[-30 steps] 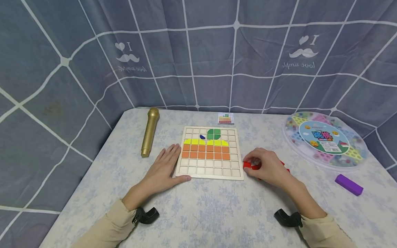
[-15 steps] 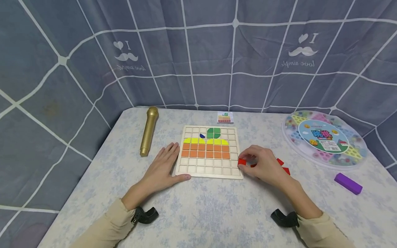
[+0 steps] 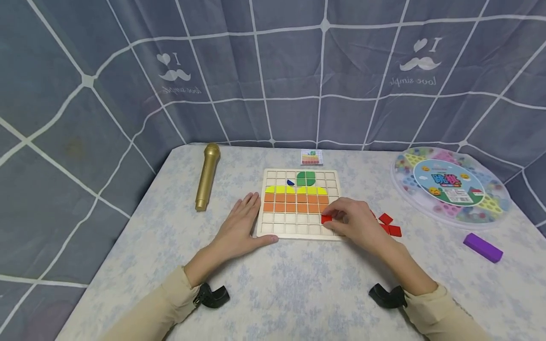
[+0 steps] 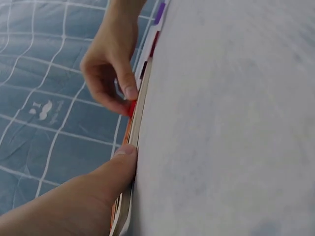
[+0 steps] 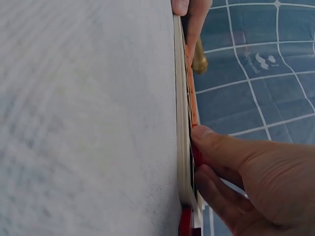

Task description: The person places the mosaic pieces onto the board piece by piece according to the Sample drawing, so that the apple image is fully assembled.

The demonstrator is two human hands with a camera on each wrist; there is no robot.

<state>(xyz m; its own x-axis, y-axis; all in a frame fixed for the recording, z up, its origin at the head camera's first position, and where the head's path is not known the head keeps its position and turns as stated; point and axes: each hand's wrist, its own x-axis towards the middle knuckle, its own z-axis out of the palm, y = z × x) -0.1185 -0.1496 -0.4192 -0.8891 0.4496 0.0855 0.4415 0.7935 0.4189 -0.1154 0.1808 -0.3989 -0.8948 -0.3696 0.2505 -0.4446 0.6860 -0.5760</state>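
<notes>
In the head view a pale wooden grid board (image 3: 290,229) lies on the table. It bears two rows of orange squares (image 3: 290,202), yellow pieces (image 3: 301,190) above them, a green leaf shape (image 3: 305,178) and a small dark blue piece (image 3: 290,182). My right hand (image 3: 356,222) pinches a red square tile (image 3: 326,219) between thumb and fingers at the grid, just below the right end of the orange rows. My left hand (image 3: 236,232) lies with fingers extended along the board's left edge, thumb at its near corner. Several loose red tiles (image 3: 395,230) lie beside the right hand.
A small picture card (image 3: 312,157) lies behind the board. To the left is a gold microphone (image 3: 207,177). A round clear case of colored pieces (image 3: 490,196) and a purple block (image 3: 483,247) are on the right. A grey checked curtain (image 3: 290,71) hangs behind the table.
My right hand has carried the red tile leftward from beside the board onto its grid. The board and my left hand have shifted slightly to the right.
</notes>
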